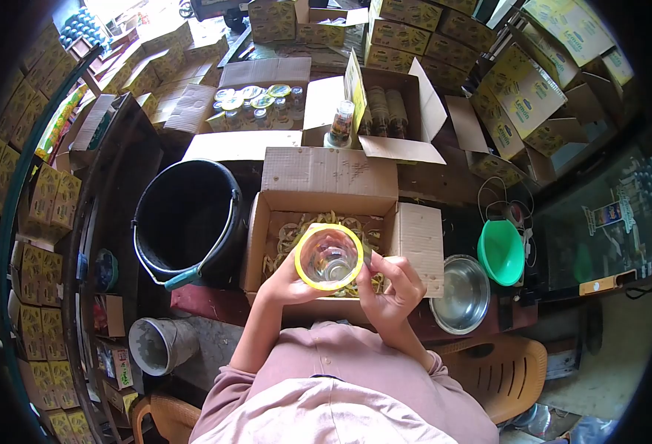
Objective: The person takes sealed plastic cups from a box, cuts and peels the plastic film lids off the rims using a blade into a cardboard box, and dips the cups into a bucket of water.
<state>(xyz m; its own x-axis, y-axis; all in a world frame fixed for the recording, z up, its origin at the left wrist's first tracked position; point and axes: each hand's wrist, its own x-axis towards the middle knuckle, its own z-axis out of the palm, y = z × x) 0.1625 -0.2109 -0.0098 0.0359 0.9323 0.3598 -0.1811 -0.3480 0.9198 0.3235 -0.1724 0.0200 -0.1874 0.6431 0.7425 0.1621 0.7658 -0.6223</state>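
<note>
My left hand (285,281) is wrapped round the left side of a clear drinking glass (331,259) with a yellow band at its rim. The glass tilts towards me, so I look down into it. At the right side of the rim, the thumb and fingers of my right hand (394,292) are pinched together, and what they grip is too small to make out. Below both hands stands an open cardboard box (330,172). Curled yellow strips (281,240) lie inside it, partly hidden by the glass and my hands.
A black bucket (148,222) stands left of the box; a metal bowl (461,294) and green basin (501,251) are at right. Behind are a carton of glasses (263,68), a carton with paper-wrapped rolls (426,96) and one standing glass (340,124). Stacked cartons (407,37) surround the workplace.
</note>
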